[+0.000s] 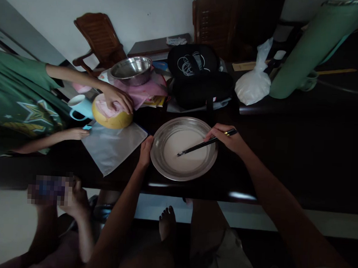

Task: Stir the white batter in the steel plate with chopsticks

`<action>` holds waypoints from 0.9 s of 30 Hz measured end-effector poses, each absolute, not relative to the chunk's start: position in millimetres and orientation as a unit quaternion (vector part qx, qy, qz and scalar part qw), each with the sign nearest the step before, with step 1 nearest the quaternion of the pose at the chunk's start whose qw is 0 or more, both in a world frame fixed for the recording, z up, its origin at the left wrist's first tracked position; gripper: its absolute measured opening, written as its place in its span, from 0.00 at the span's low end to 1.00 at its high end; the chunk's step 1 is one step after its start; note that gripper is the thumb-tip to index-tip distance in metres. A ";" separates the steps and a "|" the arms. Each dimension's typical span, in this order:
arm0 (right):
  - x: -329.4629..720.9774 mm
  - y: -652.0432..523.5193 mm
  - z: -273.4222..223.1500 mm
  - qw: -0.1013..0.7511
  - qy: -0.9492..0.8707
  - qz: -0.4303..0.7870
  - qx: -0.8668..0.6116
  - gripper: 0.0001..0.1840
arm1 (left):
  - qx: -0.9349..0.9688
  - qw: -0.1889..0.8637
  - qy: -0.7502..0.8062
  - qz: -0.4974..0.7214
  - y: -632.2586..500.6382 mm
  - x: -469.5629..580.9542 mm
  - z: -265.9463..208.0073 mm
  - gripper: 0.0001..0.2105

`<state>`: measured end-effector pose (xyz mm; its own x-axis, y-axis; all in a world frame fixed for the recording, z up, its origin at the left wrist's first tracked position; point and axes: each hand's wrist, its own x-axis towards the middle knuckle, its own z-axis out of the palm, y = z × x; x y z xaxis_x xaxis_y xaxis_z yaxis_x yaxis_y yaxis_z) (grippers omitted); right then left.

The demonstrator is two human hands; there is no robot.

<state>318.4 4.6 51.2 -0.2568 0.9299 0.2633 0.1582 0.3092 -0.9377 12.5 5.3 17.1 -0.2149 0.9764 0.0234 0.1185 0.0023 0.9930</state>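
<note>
A round metal basin (155,159) sits on the dark table and holds a milky white liquid (183,144). My left hand (146,151) grips the basin's left side, thumb up at the rim; part of its fingers is hidden. Pinched in my right hand (225,137), over the basin's right rim, is a pair of black chopsticks (198,146). Their tips slant down to the left into the liquid.
Left of the basin lies a translucent zip pouch (114,146), beside a yellow bowl (119,120) touched by another person's hand (117,98). A light-blue mug (79,103), steel bowl (132,72), black case (200,80), bag of white powder (253,88) and green tumbler (311,49) stand around.
</note>
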 end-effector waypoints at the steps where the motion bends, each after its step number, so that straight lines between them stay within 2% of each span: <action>1: 319.3 5.2 51.5 0.463 -0.664 0.414 -0.417 0.19 | 0.474 0.408 0.578 0.525 5.4 12.6 16.8 0.20; 5: 323.9 6.9 50.6 0.505 -0.607 0.434 -0.435 0.21 | 0.474 0.403 0.580 0.525 5.9 12.2 16.1 0.21; 11: 318.3 3.5 51.1 0.456 -0.652 0.457 -0.398 0.22 | 0.474 0.410 0.575 0.526 5.3 11.0 16.3 0.20; 17: 322.7 6.3 51.0 0.499 -0.616 0.439 -0.423 0.22 | 0.483 0.402 0.572 0.526 6.6 11.7 15.3 0.20; 23: 318.0 2.6 51.7 0.457 -0.646 0.466 -0.396 0.23 | 0.470 0.409 0.582 0.522 6.1 11.1 15.5 0.19; 27: 321.0 4.6 53.1 0.484 -0.634 0.426 -0.427 0.21 | 0.476 0.407 0.579 0.521 5.2 10.7 15.4 0.19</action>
<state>321.0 4.6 53.1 -0.1666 0.9538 0.2500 0.1281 0.2723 -0.9536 10.7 5.2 15.4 -0.2146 0.9764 0.0247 0.1275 0.0030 0.9918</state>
